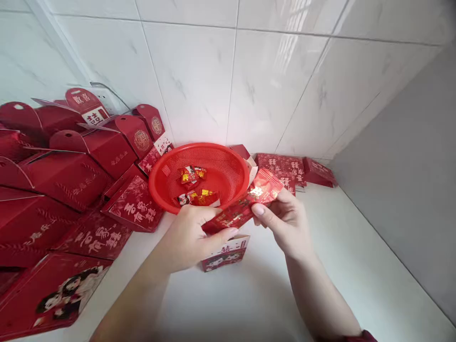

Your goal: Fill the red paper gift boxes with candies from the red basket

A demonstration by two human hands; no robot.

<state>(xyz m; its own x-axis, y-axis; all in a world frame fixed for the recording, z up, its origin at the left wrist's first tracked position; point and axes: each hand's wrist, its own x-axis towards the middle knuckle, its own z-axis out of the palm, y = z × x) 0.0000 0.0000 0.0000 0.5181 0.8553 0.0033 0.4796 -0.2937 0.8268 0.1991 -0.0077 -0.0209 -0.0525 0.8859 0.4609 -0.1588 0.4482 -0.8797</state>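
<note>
A long shiny red packet (245, 203) with gold print is held slantwise between both hands. My left hand (190, 237) pinches its lower left end, thumb in front. My right hand (285, 218) grips the upper right part between thumb and fingers. Just below the packet, a small red and white box (226, 256) stands on the white surface, its top partly hidden by my left hand and the packet. Behind my hands is a red perforated basket (199, 151) with several small wrapped pieces (192, 175) in it.
Many red gift boxes (96, 185) crowd the left side, reaching the basket. Flat red packages (281, 166) and a small red box (318, 172) lie along the tiled wall (199, 71) at the back right. A grey panel (402, 156) borders the right side.
</note>
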